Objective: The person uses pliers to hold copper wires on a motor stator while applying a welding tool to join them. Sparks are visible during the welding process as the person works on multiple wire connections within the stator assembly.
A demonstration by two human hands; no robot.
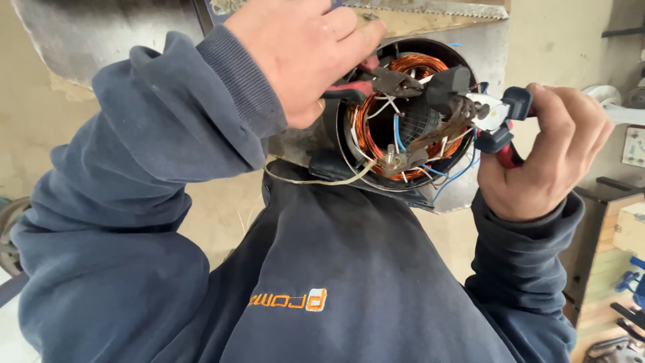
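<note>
A round motor stator (349,144) with copper windings (367,128) rests against my dark blue sweatshirt (336,269). White and blue wires (398,133) cross its opening. My left hand (302,54) comes from above and grips red-handled pliers (376,84), whose jaws reach into the windings. At the stator's right rim, my right hand (547,154) grips blue-and-red-handled cutters (497,117). Their jaws are closed around a brownish bundle of leads (451,124). A pale sleeved wire (316,180) droops over the lower rim.
A metal sheet (80,33) stands behind the stator at upper left. A wooden cabinet (605,262) stands at the right, with blue tools (631,282) by its lower edge. A white object (605,94) lies behind my right hand. Pale floor shows on both sides.
</note>
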